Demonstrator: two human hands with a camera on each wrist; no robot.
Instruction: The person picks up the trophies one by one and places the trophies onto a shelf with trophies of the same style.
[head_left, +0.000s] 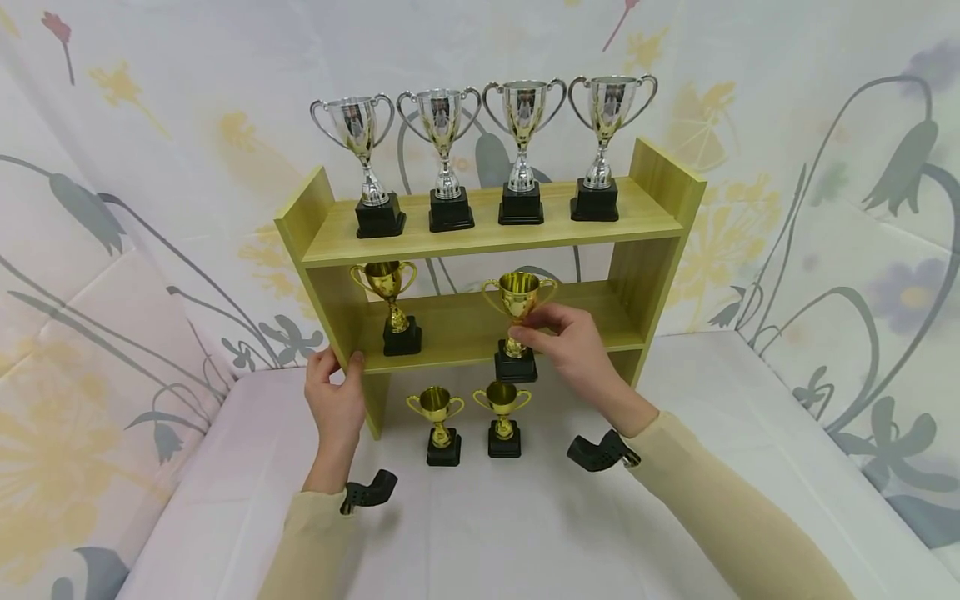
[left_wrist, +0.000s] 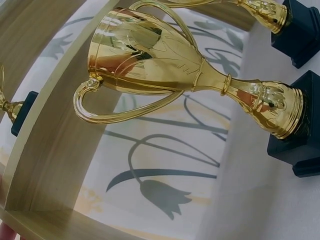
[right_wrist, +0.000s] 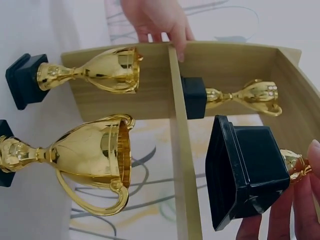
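My right hand (head_left: 573,342) pinches a gold trophy cup (head_left: 519,293) by its stem, in front of the wooden shelf's middle board. In the right wrist view, its black base (right_wrist: 255,170) is raised, with the hollow underside showing. My left hand (head_left: 336,400) grips the left side panel of the wooden shelf (head_left: 330,287), thumb at the front edge. Just right of that hand, another gold trophy (head_left: 402,336) stands on the middle board. Two more gold trophies stand on the table: the left one (head_left: 443,447) and the right one (head_left: 504,439).
Several silver trophies (head_left: 522,202) line the top board of the shelf. A white cloth covers the table (head_left: 510,533). Behind the shelf hangs a flower-printed backdrop (head_left: 195,167). Black wrist mounts (head_left: 600,452) jut inward from both sleeves.
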